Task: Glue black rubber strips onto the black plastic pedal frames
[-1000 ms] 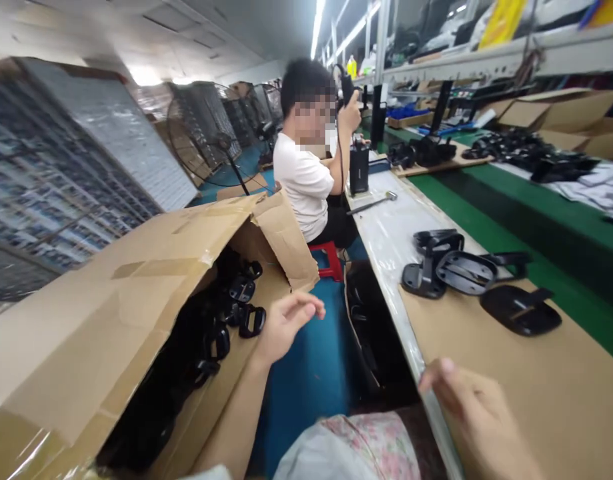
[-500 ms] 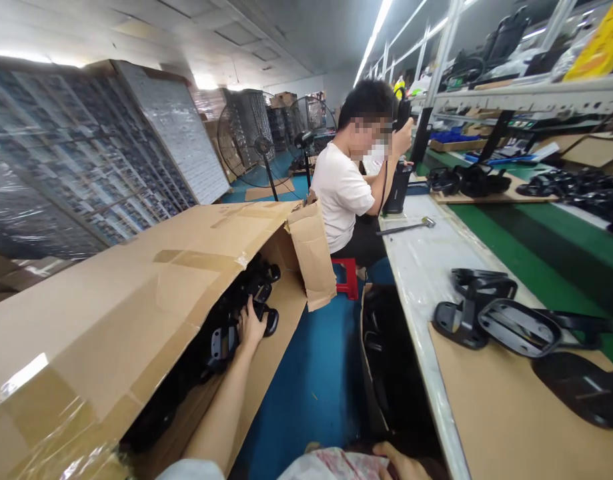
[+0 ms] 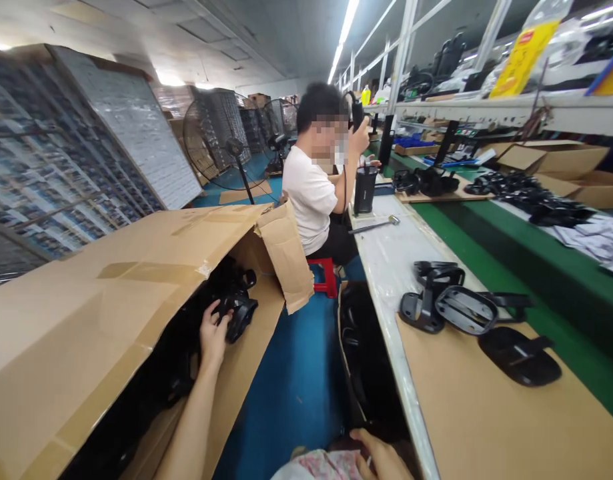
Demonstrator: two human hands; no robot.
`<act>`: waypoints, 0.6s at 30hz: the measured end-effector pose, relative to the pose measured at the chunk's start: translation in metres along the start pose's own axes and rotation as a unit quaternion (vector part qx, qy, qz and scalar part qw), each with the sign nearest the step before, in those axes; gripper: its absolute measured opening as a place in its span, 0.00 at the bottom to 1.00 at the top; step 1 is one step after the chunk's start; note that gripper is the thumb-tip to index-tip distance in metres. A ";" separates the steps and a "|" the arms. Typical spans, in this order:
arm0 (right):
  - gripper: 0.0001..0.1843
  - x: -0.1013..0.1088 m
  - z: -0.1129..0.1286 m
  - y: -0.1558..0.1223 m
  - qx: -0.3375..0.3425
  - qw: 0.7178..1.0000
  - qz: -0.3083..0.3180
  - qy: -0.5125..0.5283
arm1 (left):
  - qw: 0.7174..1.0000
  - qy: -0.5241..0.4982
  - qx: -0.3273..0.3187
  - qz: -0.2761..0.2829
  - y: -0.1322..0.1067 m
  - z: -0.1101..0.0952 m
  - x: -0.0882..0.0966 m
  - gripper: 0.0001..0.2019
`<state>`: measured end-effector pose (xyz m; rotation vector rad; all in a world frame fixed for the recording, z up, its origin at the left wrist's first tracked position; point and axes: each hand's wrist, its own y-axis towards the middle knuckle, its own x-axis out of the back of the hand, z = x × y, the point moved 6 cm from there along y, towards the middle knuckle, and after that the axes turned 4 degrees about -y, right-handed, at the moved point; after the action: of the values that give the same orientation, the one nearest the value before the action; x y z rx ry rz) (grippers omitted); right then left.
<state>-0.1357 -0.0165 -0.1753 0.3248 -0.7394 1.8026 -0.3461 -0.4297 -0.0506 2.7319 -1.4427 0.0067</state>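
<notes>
My left hand (image 3: 215,333) reaches into a large cardboard box (image 3: 136,267) lying on its side. Its fingers are closed on a black plastic part (image 3: 242,317) near the box mouth. More dark parts lie around it, hard to tell apart in the shadow. Low in the view, my right hand (image 3: 383,459) rests by my lap beside the table edge, fingers apart and nothing held. On the table to the right, several black plastic brackets with oval plates (image 3: 466,311) sit at the edge of a cardboard sheet (image 3: 491,413). A separate black oval piece (image 3: 520,356) lies on the sheet.
A co-worker (image 3: 311,193) sits ahead on a red stool (image 3: 326,277), holding a black tool. A hammer-like tool (image 3: 373,225) and a black box-shaped device (image 3: 365,190) are on the table (image 3: 386,250). Below it stands an open box of dark parts (image 3: 353,340). Behind is a fan (image 3: 233,147).
My left hand has closed on a black part and tilted it up within the box. The camera view has swung to the right. My right hand stays low by my lap.
</notes>
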 end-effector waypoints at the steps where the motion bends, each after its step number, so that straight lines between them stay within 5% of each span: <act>1: 0.24 0.004 0.008 -0.003 0.010 1.000 -0.020 0.015 | 0.999 -0.026 -0.001 0.026 -0.007 -0.007 -0.010 0.37; 4: 0.21 0.022 0.039 -0.012 0.011 0.995 -0.065 0.076 | 0.987 -0.054 0.002 0.148 -0.034 -0.025 -0.054 0.41; 7: 0.18 0.055 0.072 -0.026 0.013 0.980 -0.074 0.183 | 0.948 -0.050 0.040 0.311 -0.081 -0.030 -0.119 0.41; 10: 0.14 0.101 0.082 -0.056 -0.020 0.970 -0.124 0.208 | 0.863 -0.059 0.063 0.498 -0.161 -0.038 -0.191 0.41; 13: 0.14 0.144 0.066 -0.111 -0.080 0.954 -0.241 0.157 | 0.771 -0.087 0.000 0.631 -0.256 -0.062 -0.248 0.34; 15: 0.18 0.161 0.044 -0.156 -0.122 0.916 -0.347 0.158 | 0.717 -0.082 -0.078 0.688 -0.316 -0.077 -0.275 0.27; 18: 0.23 0.164 0.009 -0.221 -0.170 0.801 -0.548 0.171 | 0.618 -0.089 -0.212 0.752 -0.393 -0.087 -0.305 0.27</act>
<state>0.0088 0.1450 -0.0060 0.1164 -0.4297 0.5697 -0.1921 0.0467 0.0104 0.5435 -2.7314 -0.4479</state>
